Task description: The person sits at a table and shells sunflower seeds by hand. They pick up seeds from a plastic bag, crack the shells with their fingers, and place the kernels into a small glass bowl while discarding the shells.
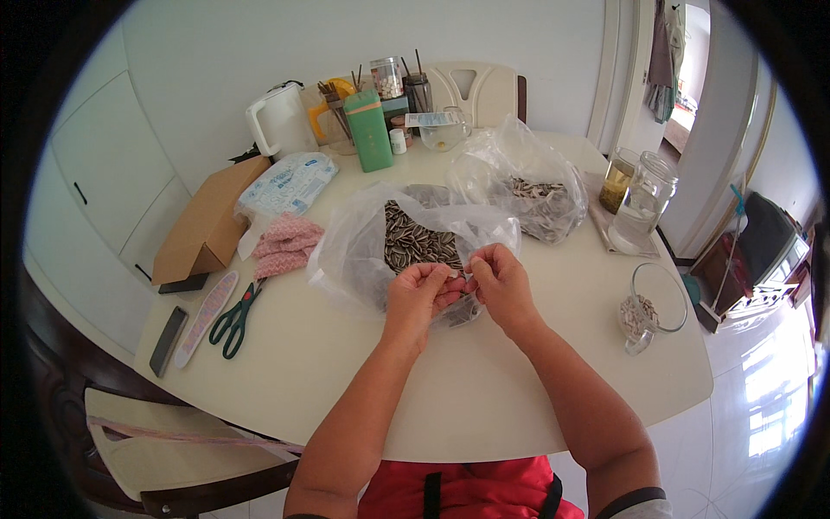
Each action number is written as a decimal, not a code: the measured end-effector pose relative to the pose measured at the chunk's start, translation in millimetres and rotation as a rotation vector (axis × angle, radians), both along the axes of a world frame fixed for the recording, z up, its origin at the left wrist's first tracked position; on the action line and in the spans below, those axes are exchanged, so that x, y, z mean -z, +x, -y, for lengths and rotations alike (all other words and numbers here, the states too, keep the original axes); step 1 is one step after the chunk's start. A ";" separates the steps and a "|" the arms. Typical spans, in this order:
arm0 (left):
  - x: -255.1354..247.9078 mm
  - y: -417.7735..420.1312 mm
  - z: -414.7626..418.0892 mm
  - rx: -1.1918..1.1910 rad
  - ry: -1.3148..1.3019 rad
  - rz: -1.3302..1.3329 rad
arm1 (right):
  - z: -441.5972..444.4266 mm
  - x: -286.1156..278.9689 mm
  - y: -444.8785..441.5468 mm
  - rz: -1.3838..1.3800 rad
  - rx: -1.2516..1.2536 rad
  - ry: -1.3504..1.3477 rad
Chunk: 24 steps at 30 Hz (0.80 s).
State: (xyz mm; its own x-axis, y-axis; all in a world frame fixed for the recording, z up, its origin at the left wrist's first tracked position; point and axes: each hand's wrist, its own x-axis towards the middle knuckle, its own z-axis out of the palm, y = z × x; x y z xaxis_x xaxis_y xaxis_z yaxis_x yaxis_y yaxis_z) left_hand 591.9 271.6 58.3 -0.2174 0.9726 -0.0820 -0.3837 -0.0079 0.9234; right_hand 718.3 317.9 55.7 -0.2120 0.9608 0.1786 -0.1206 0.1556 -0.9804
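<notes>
A translucent plastic bag point(350, 259) lies open on the table, with striped sunflower seeds point(415, 240) inside. Over its near edge, my left hand point(425, 289) has thumb and fingers pinched together at a small pale piece, perhaps a seed or shell. Close beside it, my right hand point(496, 276) has its thumb against its fingers; whether anything is between them is hidden. Behind and to the right is a second clear plastic bag point(557, 188) with more striped seeds. A glass cup with a handle point(658, 298) at the right holds small pale pieces, perhaps kernels.
Green-handled scissors point(233, 321), a pink cloth point(288, 243) and a cardboard box point(211, 217) are on the left. A white electric kettle point(285, 120) and a green container point(369, 133) stand at the back. A glass jar of clear liquid point(642, 204) is at the right.
</notes>
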 end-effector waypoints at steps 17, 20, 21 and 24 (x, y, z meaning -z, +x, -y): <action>-3.7 3.9 3.4 -0.097 0.035 0.041 | 10.9 -4.3 -2.8 0.230 0.071 0.315; -5.2 2.5 4.6 -0.087 0.025 0.047 | 10.7 -9.5 -1.6 0.122 -0.009 0.148; -5.3 2.8 4.4 -0.080 0.025 0.047 | 10.6 -12.2 0.3 0.083 -0.045 0.067; -4.8 3.5 4.0 -0.069 0.024 0.035 | 8.6 -11.3 2.7 0.049 -0.094 0.017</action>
State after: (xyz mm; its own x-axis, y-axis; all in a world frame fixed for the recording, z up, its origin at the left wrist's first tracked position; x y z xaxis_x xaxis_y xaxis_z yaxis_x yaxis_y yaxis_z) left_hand 595.4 267.6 63.1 -0.2811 0.9573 -0.0679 -0.4138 -0.0571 0.9086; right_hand 721.0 309.3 67.0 -0.3099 0.9333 0.1816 -0.0869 0.1624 -0.9829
